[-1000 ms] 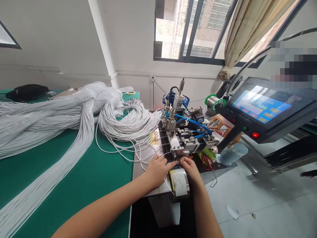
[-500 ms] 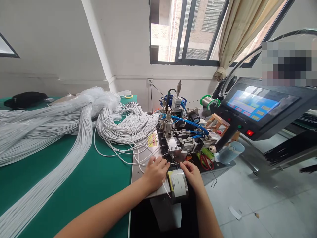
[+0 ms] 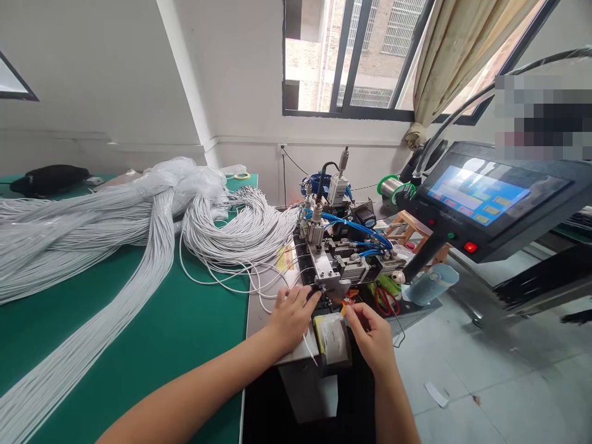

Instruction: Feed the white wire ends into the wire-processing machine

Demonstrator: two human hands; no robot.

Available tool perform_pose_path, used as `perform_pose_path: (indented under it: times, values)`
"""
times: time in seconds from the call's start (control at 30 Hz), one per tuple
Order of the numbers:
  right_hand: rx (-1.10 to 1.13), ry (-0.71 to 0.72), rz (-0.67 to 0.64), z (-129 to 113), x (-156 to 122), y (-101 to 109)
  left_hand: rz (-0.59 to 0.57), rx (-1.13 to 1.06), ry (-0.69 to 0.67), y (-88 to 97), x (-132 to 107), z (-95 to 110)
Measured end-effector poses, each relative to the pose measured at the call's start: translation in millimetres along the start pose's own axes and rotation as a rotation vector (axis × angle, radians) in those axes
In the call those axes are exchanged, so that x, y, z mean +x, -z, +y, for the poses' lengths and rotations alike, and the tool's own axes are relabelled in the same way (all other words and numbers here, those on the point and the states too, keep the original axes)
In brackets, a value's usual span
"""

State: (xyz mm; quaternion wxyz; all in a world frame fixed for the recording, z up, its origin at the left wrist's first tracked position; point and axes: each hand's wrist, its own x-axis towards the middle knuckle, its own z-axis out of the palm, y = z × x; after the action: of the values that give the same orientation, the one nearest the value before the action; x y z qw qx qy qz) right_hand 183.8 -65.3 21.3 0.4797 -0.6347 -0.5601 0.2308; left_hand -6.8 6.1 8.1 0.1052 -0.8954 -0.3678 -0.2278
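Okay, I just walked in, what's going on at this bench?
A person works bare-handed at a small pneumatic machine with blue hoses, beside a green mat. Their left hand rests on the metal plate before it, fingertips at the machine's front, a single white wire trailing from under the hand. Their right hand is pinched just right of that spot; what it holds is too small to tell. Bundles of white wires lie on the mat, and a touch screen glows at right.
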Motion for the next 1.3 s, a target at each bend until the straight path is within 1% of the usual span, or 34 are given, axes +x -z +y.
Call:
perform_pose_path:
  times: [0.07, 0.1, 0.2, 0.23, 0.27, 0.33, 0.4, 0.47, 0.57, 0.67, 0.73, 0.8, 0.87, 0.93, 1.0, 1.07, 1.13, 1.23, 1.3]
  values:
    - [0.009, 0.065, -0.093, -11.7, -7.8, 0.7, 0.014, -0.069, -0.072, -0.9, -0.7, -1.1]
    - [0.005, 0.101, -0.165, -17.3, -11.7, 0.4, 0.02, -0.109, -0.1, -1.8, -1.1, -1.5]
    - [-0.018, 0.193, -0.444, -30.4, -21.2, -3.4, 0.054, -0.207, -0.153, -5.1, -1.1, -2.3]
    - [-0.016, 0.217, -0.519, -33.1, -23.1, -5.5, 0.071, -0.226, -0.162, -6.2, -0.7, -2.6]
    - [-0.005, 0.24, -0.571, -34.7, -24.2, -7.7, 0.086, -0.239, -0.169, -7.0, -0.2, -2.9]
    - [0.043, 0.284, -0.6, -35.3, -24.3, -11.8, 0.096, -0.258, -0.171, -7.3, 1.1, -3.7]
    - [0.108, 0.313, -0.558, -32.6, -22.5, -14.1, 0.089, -0.273, -0.174, -5.5, 2.1, -4.5]
    - [0.162, 0.284, -0.454, -27.3, -20.2, -14.0, 0.076, -0.296, -0.201, -2.1, 2.6, -4.7]
    - [0.219, 0.126, -0.226, -17.0, -17.6, -11.1, 0.114, -0.318, -0.209, 3.2, 2.9, -4.0]
    - [0.24, -0.002, 0.053, -6.9, -16.5, -9.3, 0.176, -0.329, -0.205, 4.6, 3.0, -4.3]
    - [0.23, -0.018, 0.205, -1.2, -16.4, -10.1, 0.176, -0.347, -0.261, 2.5, 2.9, -5.8]
    - [0.213, 0.009, 0.273, 2.8, -16.6, -11.6, 0.15, -0.366, -0.343, -0.9, 2.5, -7.8]
    - [0.184, 0.069, 0.283, 4.7, -16.8, -12.6, 0.115, -0.378, -0.41, -3.8, 1.7, -9.3]
    - [0.132, 0.142, 0.266, 4.1, -16.4, -12.0, 0.093, -0.375, -0.438, -4.5, 0.8, -9.4]
    - [0.073, 0.203, 0.223, 2.0, -15.3, -9.6, 0.094, -0.359, -0.424, -2.9, 0.3, -8.4]
    - [0.037, 0.229, 0.165, 0.2, -13.9, -6.1, 0.114, -0.334, -0.391, -0.1, 0.3, -7.0]
    - [0.046, 0.213, 0.101, -0.3, -13.2, -2.9, 0.133, -0.314, -0.364, 2.3, 0.5, -6.1]
    - [0.131, 0.13, 0.012, 1.4, -13.8, -1.9, 0.138, -0.311, -0.366, 3.5, 0.4, -6.4]
    - [0.189, 0.059, 0.022, 2.2, -14.6, -4.5, 0.132, -0.31, -0.377, 3.0, -0.1, -7.0]
